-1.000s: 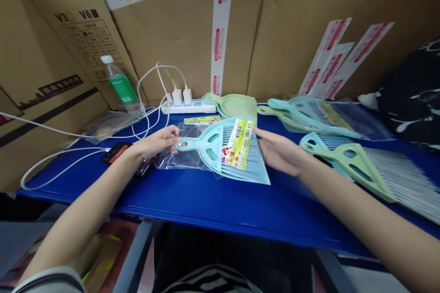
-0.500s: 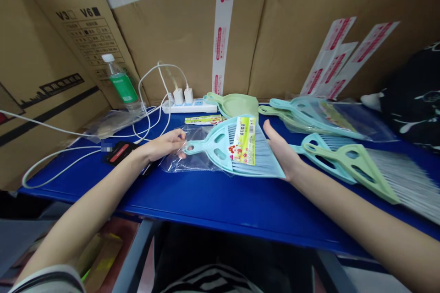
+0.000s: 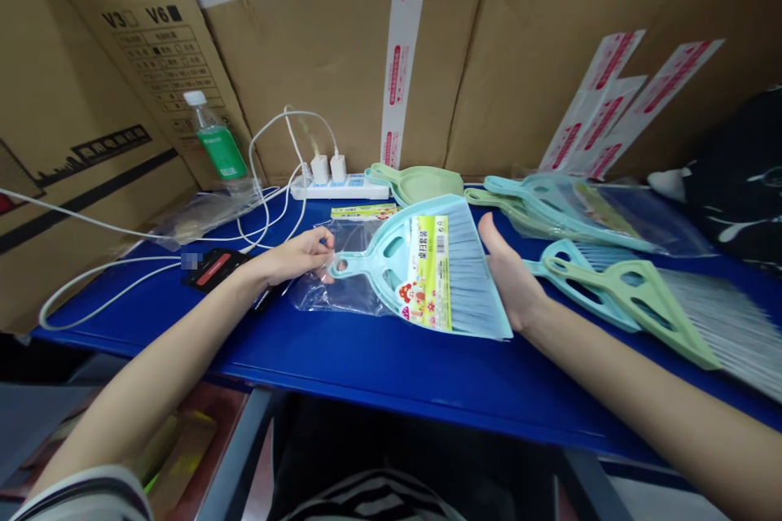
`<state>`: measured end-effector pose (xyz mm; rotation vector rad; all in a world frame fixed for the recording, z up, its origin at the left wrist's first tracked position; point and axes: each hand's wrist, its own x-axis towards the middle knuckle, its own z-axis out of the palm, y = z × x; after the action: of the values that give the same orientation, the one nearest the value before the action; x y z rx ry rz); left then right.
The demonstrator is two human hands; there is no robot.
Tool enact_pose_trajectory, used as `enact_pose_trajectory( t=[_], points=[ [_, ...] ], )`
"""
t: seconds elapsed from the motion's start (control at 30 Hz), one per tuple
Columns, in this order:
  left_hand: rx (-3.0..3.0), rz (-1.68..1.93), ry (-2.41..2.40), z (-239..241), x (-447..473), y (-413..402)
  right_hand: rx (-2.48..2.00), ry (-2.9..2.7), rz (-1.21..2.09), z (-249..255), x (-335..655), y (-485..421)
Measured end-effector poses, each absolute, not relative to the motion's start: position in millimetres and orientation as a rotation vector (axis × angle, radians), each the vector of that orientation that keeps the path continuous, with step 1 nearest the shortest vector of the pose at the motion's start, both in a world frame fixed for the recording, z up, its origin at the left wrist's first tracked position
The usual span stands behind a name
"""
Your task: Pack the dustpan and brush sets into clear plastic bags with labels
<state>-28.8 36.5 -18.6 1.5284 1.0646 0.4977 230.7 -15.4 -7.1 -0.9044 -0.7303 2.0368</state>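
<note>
on my remote feed, the light-blue dustpan (image 3: 428, 207) lies between the two hands with a matching brush (image 3: 473, 269) nested in it and a printed card (image 3: 431, 293) across the bristles, its handle end at a clear bag (image 3: 345, 301) that my left hand (image 3: 309, 254) pinches; i can't tell how far the plastic covers it. my right hand (image 3: 513, 277) is wide, thumb raised, palm by the pan's broad edge, fingers partly hidden, and farther beyond it a second bag (image 3: 678, 236) holds a light-blue piece; past the left hand stands a green-labelled bottle (image 3: 223, 151).
</note>
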Motion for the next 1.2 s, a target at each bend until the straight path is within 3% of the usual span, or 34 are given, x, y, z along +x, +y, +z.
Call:
enact_pose_trajectory(
  t=[0.47, 1.2],
  points=[
    [1.816, 0.441, 1.262, -3, -35, 36, -1.049, -0.921, 1.952, -14, 233, -12],
    [1.683, 0.502, 1.199, -11, -27, 32, -0.953, -0.956, 1.845, -13, 236, -14]
  ],
)
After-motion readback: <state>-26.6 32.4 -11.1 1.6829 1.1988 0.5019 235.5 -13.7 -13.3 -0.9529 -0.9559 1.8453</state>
